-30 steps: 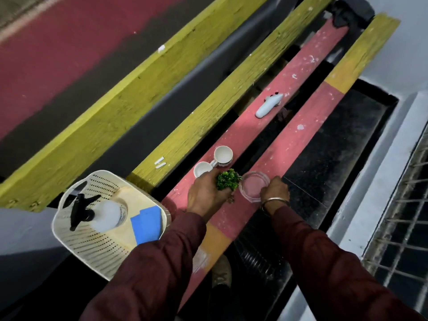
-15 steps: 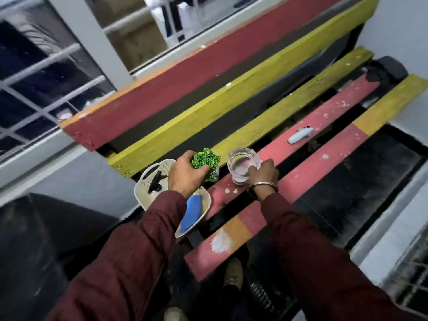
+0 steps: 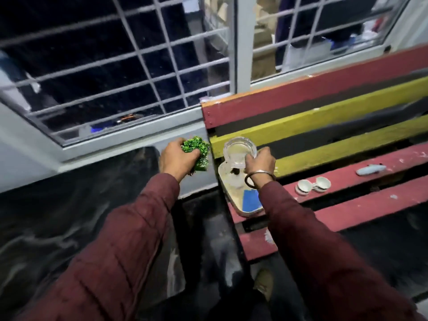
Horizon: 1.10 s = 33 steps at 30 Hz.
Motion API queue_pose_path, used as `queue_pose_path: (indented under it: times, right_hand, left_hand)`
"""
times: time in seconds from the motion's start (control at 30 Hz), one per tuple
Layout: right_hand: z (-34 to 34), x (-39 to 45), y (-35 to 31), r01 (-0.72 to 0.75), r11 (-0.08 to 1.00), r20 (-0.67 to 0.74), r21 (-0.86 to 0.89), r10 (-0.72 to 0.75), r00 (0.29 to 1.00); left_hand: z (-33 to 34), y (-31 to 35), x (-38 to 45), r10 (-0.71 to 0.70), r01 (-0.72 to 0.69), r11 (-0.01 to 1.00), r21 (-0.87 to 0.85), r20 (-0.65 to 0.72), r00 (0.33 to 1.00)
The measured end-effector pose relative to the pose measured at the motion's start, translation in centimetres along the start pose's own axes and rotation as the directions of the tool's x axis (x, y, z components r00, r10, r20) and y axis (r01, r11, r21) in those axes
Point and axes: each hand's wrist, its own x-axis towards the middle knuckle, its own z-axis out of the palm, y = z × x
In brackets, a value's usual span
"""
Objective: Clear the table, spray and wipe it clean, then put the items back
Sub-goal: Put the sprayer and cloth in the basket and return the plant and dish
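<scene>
My left hand [image 3: 176, 158] grips one bushy green plastic plant [image 3: 196, 149], held left of the slatted red-and-yellow wooden table [image 3: 347, 205]. My right hand [image 3: 259, 162] pinches one round clear glass dish [image 3: 239, 150] above one cream perforated basket [image 3: 234, 193]. Right: two small white ceramic cups [image 3: 312, 185], one pale blue fish-shaped figure [image 3: 370, 169].

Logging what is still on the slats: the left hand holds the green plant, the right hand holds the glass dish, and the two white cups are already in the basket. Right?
Not quite. In the head view the two white cups sit on a red slat, outside the basket. The rest stands: the left hand grips the green plant and the right hand holds the glass dish.
</scene>
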Motion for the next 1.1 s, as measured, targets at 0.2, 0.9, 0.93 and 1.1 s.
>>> queue_pose_path:
  times: [0.2,0.9,0.93,1.1]
  right_hand:
    - [5.8,-9.2,-6.3,0.085,0.996,0.063,-0.016,-0.084,0.995]
    - [26.2,-18.6,-16.9,0.206,0.977,0.374,0.057,-0.212,0.903]
    - [27.4,-18.7,-16.9,0.191,0.980,0.380,0.057,-0.198,0.904]
    - [31.9,-19.0,-16.7,0.147,0.989,0.362,-0.010,-0.134,0.922]
  left_hand:
    - [-11.5,-8.1,-2.9,-0.047,0.048,0.999,0.004,-0.106,0.993]
    - [-27.6,-25.3,-1.3,-0.417,0.396,0.909,-0.131,-0.295,0.860]
    - [-27.7,-26.3,-0.8,-0.433,0.412,0.901,-0.132,-0.292,0.853]
    - [-27.9,-30.8,2.2,-0.493,0.469,0.870,-0.152,-0.256,0.832]
